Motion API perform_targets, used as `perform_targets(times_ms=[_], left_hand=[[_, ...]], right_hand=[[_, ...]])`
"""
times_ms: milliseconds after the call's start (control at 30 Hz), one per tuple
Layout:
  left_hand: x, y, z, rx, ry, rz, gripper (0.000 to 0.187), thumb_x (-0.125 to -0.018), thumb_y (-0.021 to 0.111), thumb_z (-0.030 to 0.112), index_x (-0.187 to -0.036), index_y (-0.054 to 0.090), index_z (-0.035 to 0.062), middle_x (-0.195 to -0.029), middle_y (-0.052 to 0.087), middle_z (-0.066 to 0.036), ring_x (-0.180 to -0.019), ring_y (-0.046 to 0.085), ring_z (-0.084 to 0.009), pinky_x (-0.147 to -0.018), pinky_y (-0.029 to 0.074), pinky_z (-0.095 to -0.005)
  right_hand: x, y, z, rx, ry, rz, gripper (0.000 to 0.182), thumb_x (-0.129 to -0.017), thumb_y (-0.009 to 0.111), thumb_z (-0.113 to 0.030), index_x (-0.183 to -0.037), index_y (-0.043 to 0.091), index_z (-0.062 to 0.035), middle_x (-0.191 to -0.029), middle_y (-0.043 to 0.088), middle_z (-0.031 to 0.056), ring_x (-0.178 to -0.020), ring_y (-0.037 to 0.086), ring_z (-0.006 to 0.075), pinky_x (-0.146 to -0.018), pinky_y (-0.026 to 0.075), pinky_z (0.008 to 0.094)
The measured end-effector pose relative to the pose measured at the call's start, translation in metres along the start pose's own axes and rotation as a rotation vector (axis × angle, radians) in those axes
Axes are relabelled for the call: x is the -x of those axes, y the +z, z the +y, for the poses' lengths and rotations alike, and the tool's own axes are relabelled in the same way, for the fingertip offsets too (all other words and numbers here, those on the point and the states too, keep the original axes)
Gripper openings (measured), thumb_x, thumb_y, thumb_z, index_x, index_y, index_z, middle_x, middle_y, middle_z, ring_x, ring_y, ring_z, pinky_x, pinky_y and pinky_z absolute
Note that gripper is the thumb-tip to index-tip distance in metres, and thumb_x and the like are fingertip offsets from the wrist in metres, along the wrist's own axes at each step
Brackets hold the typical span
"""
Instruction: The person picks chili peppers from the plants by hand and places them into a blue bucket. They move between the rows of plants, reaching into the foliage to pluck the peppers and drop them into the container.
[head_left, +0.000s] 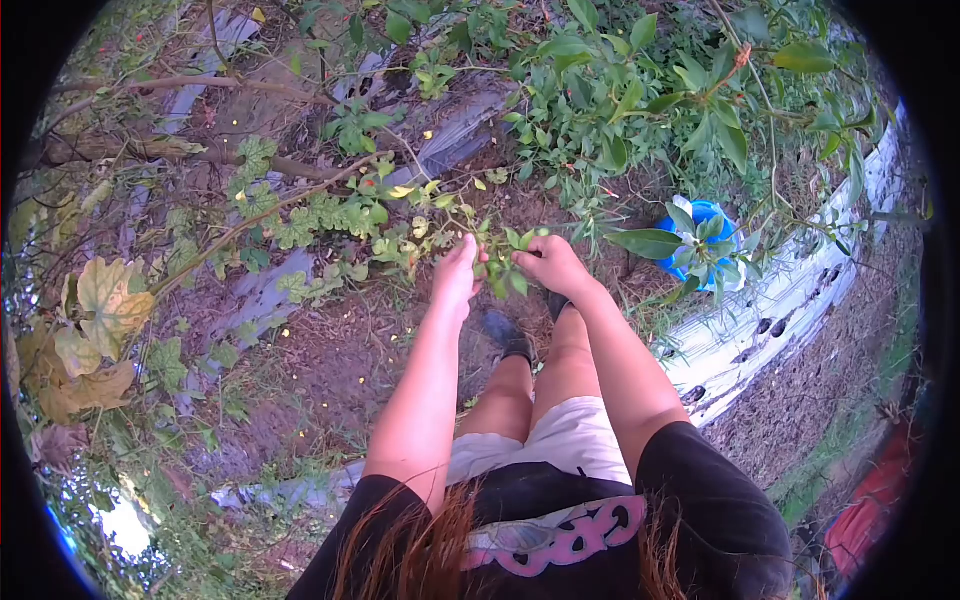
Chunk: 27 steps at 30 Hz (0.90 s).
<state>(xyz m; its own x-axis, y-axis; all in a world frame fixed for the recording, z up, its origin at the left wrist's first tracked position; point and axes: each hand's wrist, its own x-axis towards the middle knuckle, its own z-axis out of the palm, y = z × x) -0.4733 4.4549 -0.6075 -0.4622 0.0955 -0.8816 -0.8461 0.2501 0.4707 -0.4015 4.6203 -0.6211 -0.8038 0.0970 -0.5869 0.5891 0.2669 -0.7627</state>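
My left hand [458, 268] is at the middle of the view, thumb up, with its fingers curled round a thin plant stem. Close beside it, my right hand [553, 266] is closed in a pinch at the other side of the same leafy sprig [508, 270]. Small bright green leaves, and perhaps green fruits too small to make out, show between the two hands. My fingertips are partly hidden by the leaves. The sprig joins a thin, sparse plant [430, 215] with some yellowed leaves.
A blue bucket [700, 235] stands right of my hands, partly behind leaves. Green bushes [620, 110] rise ahead. Long bare stems [250, 215] cross at left, above large yellowing leaves [105, 310]. White plastic sheeting [770, 310] with holes curves along the right. My shoes [505, 332] are on soil.
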Motion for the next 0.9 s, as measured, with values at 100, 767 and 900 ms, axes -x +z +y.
perform_targets(times_ms=[100, 767, 900], left_hand=[[0.001, 0.009, -0.008, -0.08, -0.031, -0.044, 0.033, -0.087, 0.054, 0.045, -0.101, 0.061, 0.0162, -0.093, 0.059, 0.004, -0.078, 0.053, -0.0116, -0.073, 0.04, -0.0323], [-0.009, 0.016, -0.04, -0.086, 0.012, -0.249, 0.021, -0.087, 0.058, 0.024, -0.106, 0.057, 0.0161, -0.094, 0.059, 0.006, -0.079, 0.056, -0.0067, -0.072, 0.043, -0.0245], [-0.01, 0.008, -0.055, -0.088, -0.001, -0.259, 0.024, -0.087, 0.058, 0.026, -0.108, 0.057, 0.0144, -0.096, 0.059, 0.005, -0.079, 0.055, -0.0062, -0.067, 0.041, -0.0228]], right_hand=[[0.007, 0.007, 0.006, -0.224, -0.153, 0.011, 0.021, -0.08, 0.059, -0.019, -0.09, 0.066, -0.002, -0.074, 0.065, 0.0067, -0.07, 0.057, 0.0114, -0.069, 0.046, 0.0287], [0.032, -0.033, 0.076, -0.733, 0.04, 0.164, 0.018, -0.087, 0.042, -0.014, -0.091, 0.055, -0.0023, -0.053, 0.038, 0.0004, -0.039, 0.031, 0.008, -0.034, 0.022, 0.0224], [-0.044, -0.087, 0.152, 0.112, -0.443, 0.738, 0.025, -0.088, 0.047, -0.013, -0.108, 0.056, -0.0013, -0.075, 0.062, 0.013, -0.065, 0.059, 0.0232, -0.063, 0.048, 0.0336]])
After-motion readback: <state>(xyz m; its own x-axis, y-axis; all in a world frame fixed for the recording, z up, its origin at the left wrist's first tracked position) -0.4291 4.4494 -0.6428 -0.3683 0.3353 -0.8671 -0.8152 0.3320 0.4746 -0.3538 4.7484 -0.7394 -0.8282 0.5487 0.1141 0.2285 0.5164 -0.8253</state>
